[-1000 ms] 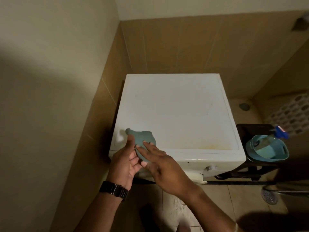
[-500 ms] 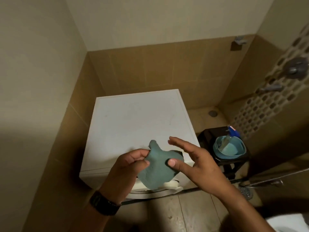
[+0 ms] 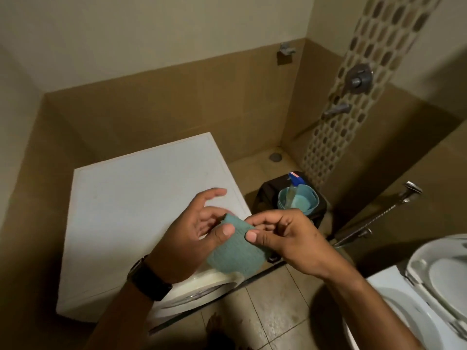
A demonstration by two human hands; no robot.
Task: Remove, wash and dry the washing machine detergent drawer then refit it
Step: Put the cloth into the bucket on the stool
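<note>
- Left hand (image 3: 194, 233): held above the near right corner of the washing machine (image 3: 141, 198); the thumb presses the upper left edge of a teal cloth (image 3: 236, 251), while the other fingers are spread and only loosely bent. A dark wristwatch (image 3: 149, 280) sits on this wrist.
- Right hand (image 3: 283, 238): just right of the left hand; the thumb and curled fingers pinch the upper right edge of the cloth.
- Cloth: hangs between the two hands, in the air, in front of the machine's near right corner; its lower part droops below the thumbs.
- Washing machine: white, standing in the far left corner of the tiled room; its flat top is bare, and part of the round door shows at the near front edge.
- Detergent drawer: cannot be made out; the machine's front panel is mostly hidden by the hands and cloth.
- Dark stool (image 3: 270, 195): just right of the machine, carrying a light blue basin (image 3: 298, 200).
- Spray bottle (image 3: 294, 184): blue-topped, leaning inside the basin.
- Right wall: a shower valve (image 3: 358, 78) and spout (image 3: 337, 109) on a strip of patterned tile; lower and nearer, a hand sprayer (image 3: 412, 190) on a metal hose.
- Toilet (image 3: 434, 281): white, at the near right, with its seat raised.
- Floor drain (image 3: 275, 156): in the far corner behind the stool.
</note>
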